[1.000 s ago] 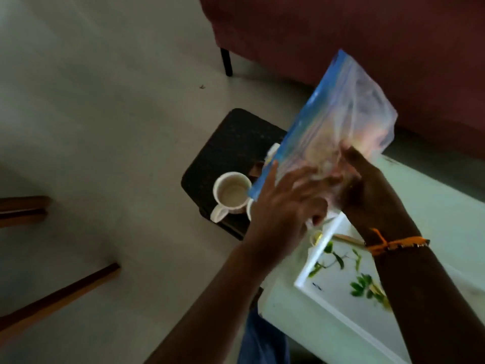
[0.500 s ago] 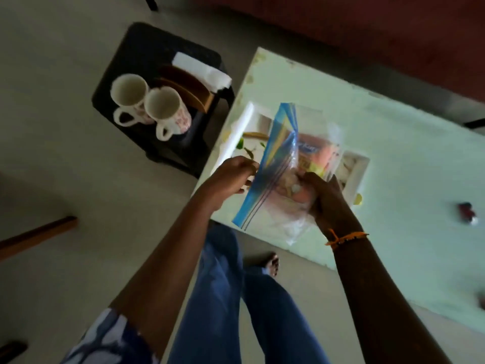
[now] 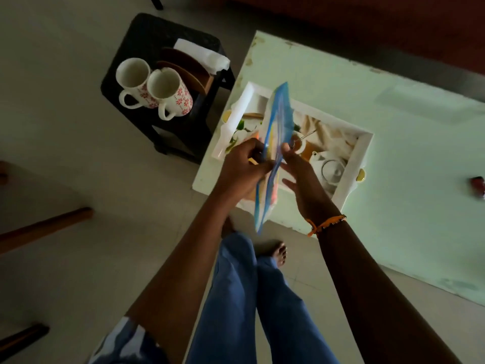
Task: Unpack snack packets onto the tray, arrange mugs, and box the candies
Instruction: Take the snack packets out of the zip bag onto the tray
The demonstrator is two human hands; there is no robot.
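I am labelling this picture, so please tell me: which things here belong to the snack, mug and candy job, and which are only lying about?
Belong to the job:
zip bag, held by left hand and right hand
white tray
two mugs

Lying about:
wooden plates
napkin
black stool
small red thing

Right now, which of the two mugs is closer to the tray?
The right mug, the one beside the brown plates on the black stool. The other mug sits on its far side, farther from the tray.

The person wears blue trousers (image 3: 236, 298), a blue-and-white patterned sleeve (image 3: 123, 342), an orange wrist thread (image 3: 326, 224), bare feet.
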